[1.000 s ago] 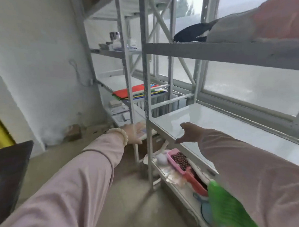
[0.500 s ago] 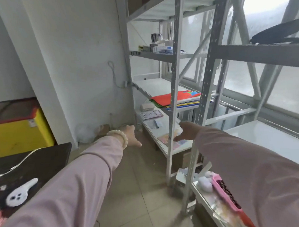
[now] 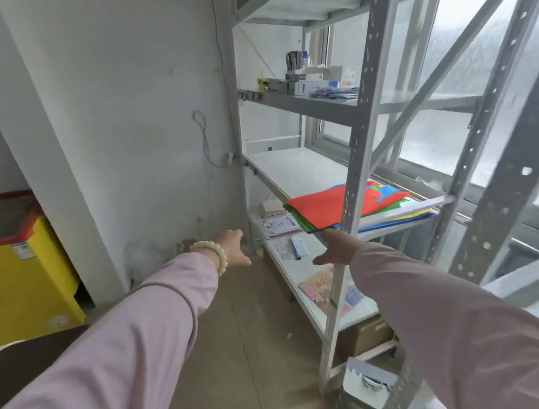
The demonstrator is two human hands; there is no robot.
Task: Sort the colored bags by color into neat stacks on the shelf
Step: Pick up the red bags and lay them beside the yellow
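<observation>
Now | flat red-topped bags on glossy white shelf | left hand, right hand: grips wide

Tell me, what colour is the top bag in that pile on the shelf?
Red. The top bag shows best in the head view.

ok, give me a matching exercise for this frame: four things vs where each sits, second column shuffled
Things:
1. pile of colored bags
2. bead bracelet
3. cardboard box
4. yellow chest

Places:
A. under the lower shelf
B. far left of the view, by the wall
C. on the middle shelf, partly behind an upright post
D. round the wrist of the left hand

Pairs: 1-C, 2-D, 3-A, 4-B
</observation>
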